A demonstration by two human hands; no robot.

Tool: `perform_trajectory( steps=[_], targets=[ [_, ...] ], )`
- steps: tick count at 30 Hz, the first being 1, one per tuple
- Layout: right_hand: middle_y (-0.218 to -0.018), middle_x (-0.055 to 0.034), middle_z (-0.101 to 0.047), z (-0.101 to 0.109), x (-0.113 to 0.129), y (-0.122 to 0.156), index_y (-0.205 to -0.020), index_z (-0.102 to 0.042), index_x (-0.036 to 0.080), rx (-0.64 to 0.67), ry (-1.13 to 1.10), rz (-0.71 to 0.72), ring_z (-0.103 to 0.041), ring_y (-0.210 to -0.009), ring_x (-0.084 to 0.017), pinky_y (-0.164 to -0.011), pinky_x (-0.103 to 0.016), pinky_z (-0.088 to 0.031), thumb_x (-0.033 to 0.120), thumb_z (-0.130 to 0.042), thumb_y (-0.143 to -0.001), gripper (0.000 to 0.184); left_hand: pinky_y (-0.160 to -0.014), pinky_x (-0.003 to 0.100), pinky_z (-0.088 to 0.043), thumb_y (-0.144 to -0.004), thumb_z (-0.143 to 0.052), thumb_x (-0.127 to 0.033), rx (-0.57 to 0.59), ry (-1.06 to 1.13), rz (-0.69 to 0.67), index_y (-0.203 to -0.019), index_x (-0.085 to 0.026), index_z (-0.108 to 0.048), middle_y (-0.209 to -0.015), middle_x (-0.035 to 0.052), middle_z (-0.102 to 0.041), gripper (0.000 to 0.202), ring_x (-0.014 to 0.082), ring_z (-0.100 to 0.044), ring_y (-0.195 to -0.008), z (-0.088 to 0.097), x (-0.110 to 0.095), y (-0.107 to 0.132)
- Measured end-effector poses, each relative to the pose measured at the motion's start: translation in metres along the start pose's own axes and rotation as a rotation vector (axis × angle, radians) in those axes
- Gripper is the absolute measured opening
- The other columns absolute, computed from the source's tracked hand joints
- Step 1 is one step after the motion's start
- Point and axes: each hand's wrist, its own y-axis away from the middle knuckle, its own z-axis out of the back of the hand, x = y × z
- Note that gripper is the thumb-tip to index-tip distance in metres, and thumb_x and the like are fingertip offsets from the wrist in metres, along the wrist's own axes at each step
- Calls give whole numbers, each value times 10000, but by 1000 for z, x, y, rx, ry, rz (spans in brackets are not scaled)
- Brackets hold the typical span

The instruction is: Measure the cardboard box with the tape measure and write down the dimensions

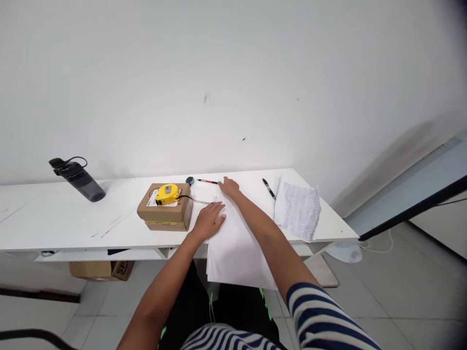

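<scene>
My left hand (209, 219) lies flat with fingers spread on the left side of a large white sheet of paper (237, 248) that hangs over the front edge of the white table (73, 218). My right hand (229, 186) reaches to the far end of the sheet, fingers curled down near a red pen (207, 181); I cannot tell whether it grips anything. A yellow tape measure (167, 194) sits on a small cardboard box (166, 214) just left of my left hand.
A dark water bottle (78, 179) lies at the table's far left. A black pen (269, 188) and a printed, crumpled sheet (301, 210) lie to the right. A small dark round object (189, 180) sits by the wall. A cardboard box (102, 270) stands under the table.
</scene>
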Motion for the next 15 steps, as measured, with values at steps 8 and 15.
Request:
perform_trajectory(
  steps=[8, 15],
  targets=[
    [-1054, -207, -690, -33, -4, -45, -1010, -627, 99, -9, -60, 60, -642, -992, -263, -833, -340, -425, 215, -436, -960, 229, -1139, 560, -272, -936, -448, -411, 76, -168, 133, -1390, -248, -514, -1533, 98, -419, 487, 337, -370, -1411, -31, 31, -18],
    [-1069, -105, -700, -35, -28, -36, -1139, -517, 190, -203, -349, 21, -661, -910, -175, -764, -280, -473, 327, -196, -1024, 367, -1081, 490, -351, -895, -524, -481, -4, -347, 195, -1297, -279, -600, -1424, 78, -544, 457, 299, -466, -1309, -31, 21, -23]
  ],
)
